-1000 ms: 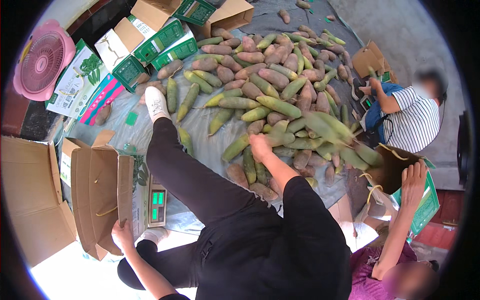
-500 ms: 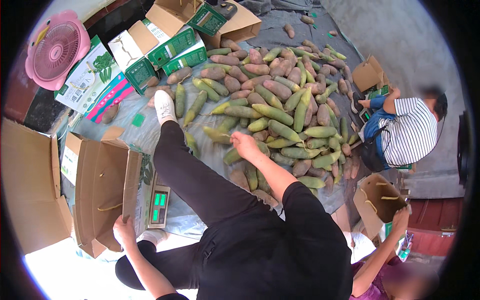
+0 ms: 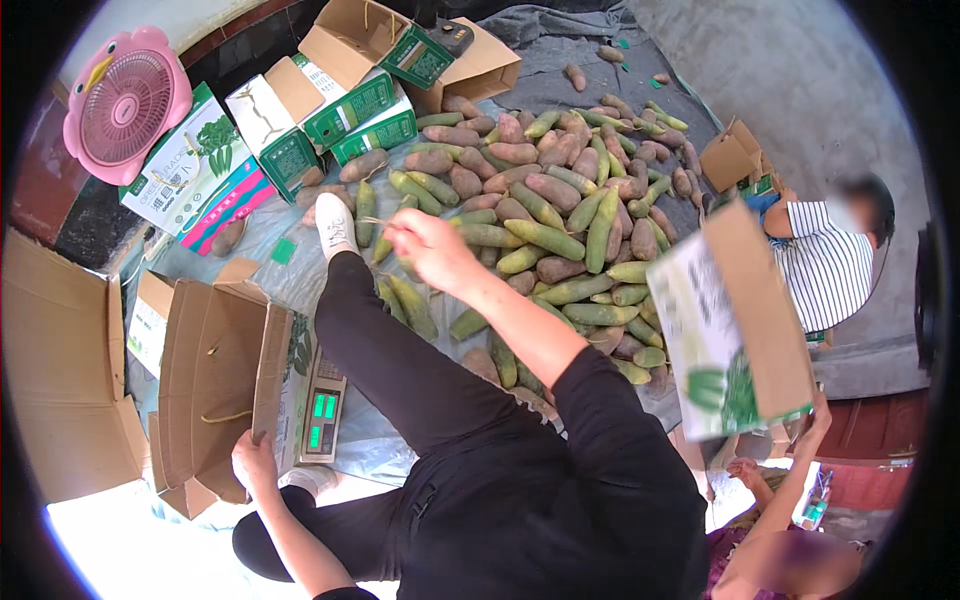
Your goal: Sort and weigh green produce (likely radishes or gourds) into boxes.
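My left hand (image 3: pixel 255 463) grips the edge of an open cardboard carton (image 3: pixel 215 355), its fingers curled over the near panel. The carton stands beside a digital scale (image 3: pixel 322 410) with green lit displays. My right hand (image 3: pixel 428 250) is raised over the left side of the radish pile (image 3: pixel 560 215), fingers closed. A thin root-like strand shows at its fingertips; whether it is held I cannot make out. Below that hand, a green radish (image 3: pixel 412 306) lies by my leg. The pile mixes green radishes and reddish, soil-covered ones.
Printed cartons (image 3: pixel 350 105) and a pink fan (image 3: pixel 128 105) stand at the back left. At right, a co-worker holds up a white-and-green carton (image 3: pixel 725 325) beside the pile. Another person in a striped shirt (image 3: pixel 825 265) sits beyond. My white shoe (image 3: pixel 335 225) rests on the sheet.
My right hand has moved left and up, away from the green radish it held; a radish now lies by my leg. The co-worker's carton has swung up over the pile's right edge.
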Demonstrator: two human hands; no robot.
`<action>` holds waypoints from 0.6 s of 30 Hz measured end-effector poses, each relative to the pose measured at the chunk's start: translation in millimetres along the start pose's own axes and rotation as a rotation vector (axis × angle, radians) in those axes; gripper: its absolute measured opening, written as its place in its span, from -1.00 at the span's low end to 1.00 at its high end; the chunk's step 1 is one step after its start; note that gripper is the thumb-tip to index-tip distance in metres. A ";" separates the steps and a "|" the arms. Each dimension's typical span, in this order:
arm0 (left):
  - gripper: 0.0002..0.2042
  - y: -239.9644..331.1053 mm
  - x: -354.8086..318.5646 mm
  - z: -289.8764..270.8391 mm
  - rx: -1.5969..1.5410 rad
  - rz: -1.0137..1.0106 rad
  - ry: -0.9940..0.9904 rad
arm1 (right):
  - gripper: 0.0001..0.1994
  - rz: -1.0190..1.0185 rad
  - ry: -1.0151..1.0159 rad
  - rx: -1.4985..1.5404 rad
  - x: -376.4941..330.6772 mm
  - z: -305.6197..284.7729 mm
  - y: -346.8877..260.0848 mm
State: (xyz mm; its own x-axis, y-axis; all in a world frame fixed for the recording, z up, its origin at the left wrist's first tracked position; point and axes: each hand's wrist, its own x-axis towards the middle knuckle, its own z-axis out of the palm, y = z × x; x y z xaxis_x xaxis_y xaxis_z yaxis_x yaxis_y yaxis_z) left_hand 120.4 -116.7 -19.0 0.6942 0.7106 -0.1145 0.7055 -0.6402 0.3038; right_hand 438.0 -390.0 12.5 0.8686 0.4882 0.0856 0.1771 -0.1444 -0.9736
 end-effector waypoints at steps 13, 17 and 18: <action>-0.87 -6.3 -5.0 -0.2 -0.014 -0.005 0.022 | -0.96 -0.418 -0.329 0.459 14.3 179.7 -172.0; -0.88 7.1 2.4 3.8 -0.005 0.021 -0.022 | -0.95 -0.299 -0.312 0.436 16.4 227.1 -121.5; -0.88 9.8 2.5 3.3 0.012 0.026 -0.019 | -0.96 -0.281 -0.316 0.381 15.2 236.6 -99.4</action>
State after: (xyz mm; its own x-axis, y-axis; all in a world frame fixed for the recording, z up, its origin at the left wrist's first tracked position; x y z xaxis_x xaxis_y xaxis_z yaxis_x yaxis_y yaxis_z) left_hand 129.5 -122.2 -19.4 0.7148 0.6882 -0.1243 0.6888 -0.6619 0.2957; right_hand 324.1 -164.5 60.5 0.6215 0.7050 0.3417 0.1510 0.3203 -0.9352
